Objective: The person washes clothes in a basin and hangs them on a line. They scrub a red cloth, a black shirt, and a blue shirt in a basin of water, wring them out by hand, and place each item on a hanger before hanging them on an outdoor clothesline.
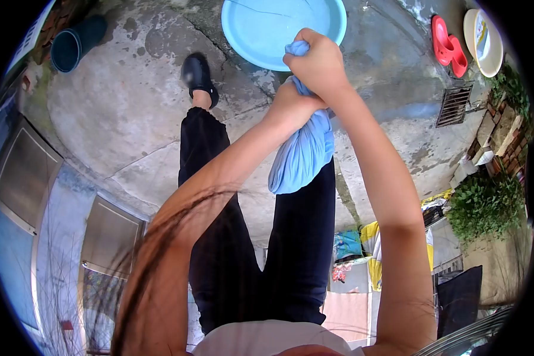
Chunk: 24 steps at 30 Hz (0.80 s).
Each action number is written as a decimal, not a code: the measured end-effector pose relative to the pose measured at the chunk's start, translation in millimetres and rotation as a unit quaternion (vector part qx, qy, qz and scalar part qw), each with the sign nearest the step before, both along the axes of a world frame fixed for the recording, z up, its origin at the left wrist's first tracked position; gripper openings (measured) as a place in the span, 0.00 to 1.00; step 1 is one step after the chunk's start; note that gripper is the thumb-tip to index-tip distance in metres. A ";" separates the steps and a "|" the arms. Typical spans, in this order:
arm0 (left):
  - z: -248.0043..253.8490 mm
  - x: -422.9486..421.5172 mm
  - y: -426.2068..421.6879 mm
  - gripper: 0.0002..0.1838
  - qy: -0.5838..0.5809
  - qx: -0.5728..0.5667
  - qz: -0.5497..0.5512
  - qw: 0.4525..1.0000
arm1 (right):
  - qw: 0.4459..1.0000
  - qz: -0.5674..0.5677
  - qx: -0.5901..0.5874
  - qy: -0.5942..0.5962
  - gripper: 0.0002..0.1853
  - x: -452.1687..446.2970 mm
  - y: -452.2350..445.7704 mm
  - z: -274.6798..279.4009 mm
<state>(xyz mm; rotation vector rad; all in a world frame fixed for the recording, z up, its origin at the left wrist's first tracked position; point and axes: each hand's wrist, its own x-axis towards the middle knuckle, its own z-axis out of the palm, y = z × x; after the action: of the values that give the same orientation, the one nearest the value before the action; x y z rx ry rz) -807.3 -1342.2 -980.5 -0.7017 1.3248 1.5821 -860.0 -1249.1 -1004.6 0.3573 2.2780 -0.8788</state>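
A light blue cloth [302, 154] is bunched and twisted between my two hands. My left hand [292, 107] is wrapped round its middle, and the loose, gathered part hangs below it over my dark trousers. Just above and to the right, my right hand [319, 62] is closed round the upper end, with a small tuft showing past the fingers. Both hands are close together, near the lower right rim of a round light blue basin [237, 44] holding water.
Concrete ground [113, 95] surrounds my feet, one in a dark clog [197, 72]. A dark bucket [65, 50] lies upper left. At the right are red clogs [442, 40], a cream basin [497, 53], a drain grate [454, 107], bricks and plants [483, 207].
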 end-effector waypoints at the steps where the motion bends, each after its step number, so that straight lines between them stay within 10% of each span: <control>1: -0.3 2.8 -1.9 0.15 0.000 0.000 0.000 1.000 | 1.000 -0.017 -0.020 -0.013 0.23 1.1 2.0 0.8; 8: 19.3 1.5 -18.0 0.21 -0.305 0.284 0.164 0.894 | 0.955 -0.099 -0.239 -0.148 0.43 1.9 35.1 13.8; 10: 35.0 2.3 -19.1 0.27 -0.386 0.440 0.299 0.754 | 0.815 -0.226 -0.481 -0.233 0.49 -1.3 53.4 14.7; 13: 50.0 14.5 1.1 0.26 -0.408 0.646 0.351 0.542 | 0.751 -0.321 -0.569 -0.094 0.48 20.2 41.3 3.9; 14: 61.0 14.4 6.9 0.28 -0.404 0.645 0.378 0.528 | 0.596 -0.394 -0.696 -0.069 0.51 28.2 26.1 4.4; 15: 66.5 12.9 8.6 0.28 -0.403 0.645 0.377 0.530 | 0.388 -0.324 -0.862 -0.034 0.47 25.8 12.8 -2.0; 16: 70.5 10.8 8.7 0.26 -0.388 0.633 0.397 0.539 | 0.332 -0.331 -0.883 -0.002 0.41 29.9 6.3 1.4; 18: 86.3 4.2 8.0 0.24 -0.374 0.621 0.417 0.549 | 0.274 -0.337 -0.900 0.030 0.36 32.5 -7.5 19.0; 21: 129.5 -19.0 4.3 0.17 -0.267 0.393 0.326 0.817 | 0.209 -0.285 -0.934 0.050 0.20 31.7 -5.8 36.2; 24: 131.5 -27.6 0.3 0.19 -0.255 0.334 0.230 0.878 | 0.549 -0.392 -0.721 -0.160 0.12 14.3 29.1 75.1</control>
<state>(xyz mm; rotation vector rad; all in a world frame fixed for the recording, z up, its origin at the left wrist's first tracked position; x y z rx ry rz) -834.9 -1341.9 -849.1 -0.9317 0.1809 1.8907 -845.7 -1220.0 -929.5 0.6192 0.3465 -2.4585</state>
